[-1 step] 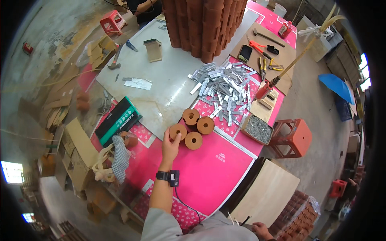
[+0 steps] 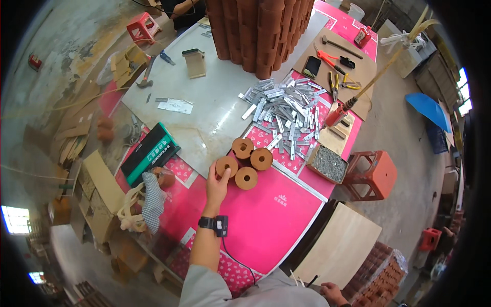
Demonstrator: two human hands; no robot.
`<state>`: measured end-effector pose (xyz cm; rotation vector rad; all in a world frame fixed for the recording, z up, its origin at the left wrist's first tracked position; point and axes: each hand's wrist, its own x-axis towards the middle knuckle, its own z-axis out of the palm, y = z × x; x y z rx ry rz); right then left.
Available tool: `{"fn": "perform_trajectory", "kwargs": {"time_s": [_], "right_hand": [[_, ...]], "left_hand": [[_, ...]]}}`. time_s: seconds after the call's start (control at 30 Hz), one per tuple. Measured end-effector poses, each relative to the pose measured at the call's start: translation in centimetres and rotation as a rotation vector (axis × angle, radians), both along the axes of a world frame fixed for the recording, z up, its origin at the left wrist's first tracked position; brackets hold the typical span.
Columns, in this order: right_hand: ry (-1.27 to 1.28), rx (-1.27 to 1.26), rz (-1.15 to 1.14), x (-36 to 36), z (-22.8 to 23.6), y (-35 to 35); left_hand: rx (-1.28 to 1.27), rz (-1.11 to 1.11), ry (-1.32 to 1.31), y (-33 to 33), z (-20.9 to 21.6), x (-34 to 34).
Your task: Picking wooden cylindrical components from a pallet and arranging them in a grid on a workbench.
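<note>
Several brown wooden cylinders with a hole in the top stand grouped on the pink-covered table (image 2: 276,225). My left hand (image 2: 217,188) has its thumb and fingers closed round the leftmost wooden cylinder (image 2: 223,162). Three more sit beside it: a rear cylinder (image 2: 242,147), a right one (image 2: 261,159) and a front one (image 2: 246,178). A black watch-like band with a cabled box is on my left wrist. Low at the right, my right hand (image 2: 333,293) is near my body, beside a pale board (image 2: 337,245); its fingers are partly hidden, so what it holds cannot be told.
Behind the cylinders lies a heap of metal strips (image 2: 286,110). A tall stack of brown ribbed pieces (image 2: 255,36) stands at the back. At right are a box of screws (image 2: 327,165), a hanging red screwdriver (image 2: 335,116), pliers (image 2: 333,86) and a red stool (image 2: 376,174). A green-black box (image 2: 151,153) lies left.
</note>
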<state>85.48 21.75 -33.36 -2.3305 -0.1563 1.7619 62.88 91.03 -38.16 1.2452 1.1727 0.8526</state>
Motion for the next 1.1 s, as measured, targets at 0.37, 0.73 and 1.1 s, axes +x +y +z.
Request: {"fn": "perform_trajectory", "kwargs": {"time_s": [0.37,0.73,1.1], "right_hand": [[-0.033,0.042,0.006,-0.2,2.4,4.8],[-0.051,0.004,-0.093,-1.2,1.2,3.2],[-0.226,0.015,-0.05,-3.7,3.3,3.3]], "left_hand": [[0.018,-0.053,-0.053,0.8,-1.2,0.5],[0.519,0.0,0.511,-1.1,2.8,1.7],[0.923,-0.449,0.808,-3.7,5.3,9.2]]}}
